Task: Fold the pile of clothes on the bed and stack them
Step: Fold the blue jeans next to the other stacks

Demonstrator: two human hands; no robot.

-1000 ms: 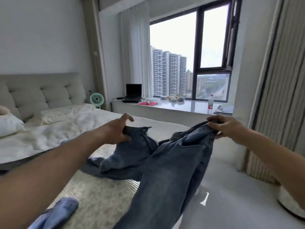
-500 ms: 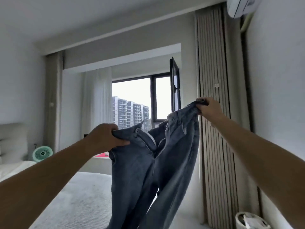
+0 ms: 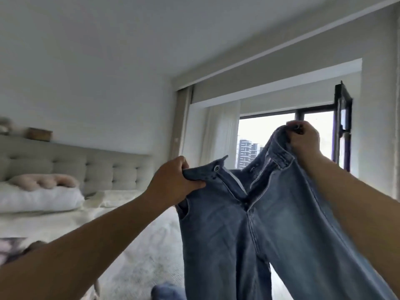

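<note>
A pair of blue jeans [image 3: 227, 234] hangs in the air in front of me, fly open, legs dropping out of the frame's bottom. My left hand [image 3: 173, 182] grips the waistband at its left end, by the button. My right hand [image 3: 304, 141] grips the waistband's right end and holds it higher. Below the jeans lies the bed [image 3: 147, 245] with its pale cover. A blue garment [image 3: 166, 291] lies on the bed at the bottom edge, and a dark patterned cloth [image 3: 13, 247] shows at the far left.
A grey tufted headboard [image 3: 97, 169] stands at the left, with a white pillow [image 3: 39, 198] and a pink cushion [image 3: 43, 180] before it. Behind the jeans are a window [image 3: 266, 135], a white curtain [image 3: 220, 131] and an open dark window frame [image 3: 343, 118].
Both hands lifted the jeans off the bed and hold them up by the waistband. The view tilted up, then swung left, bringing the headboard back into sight.
</note>
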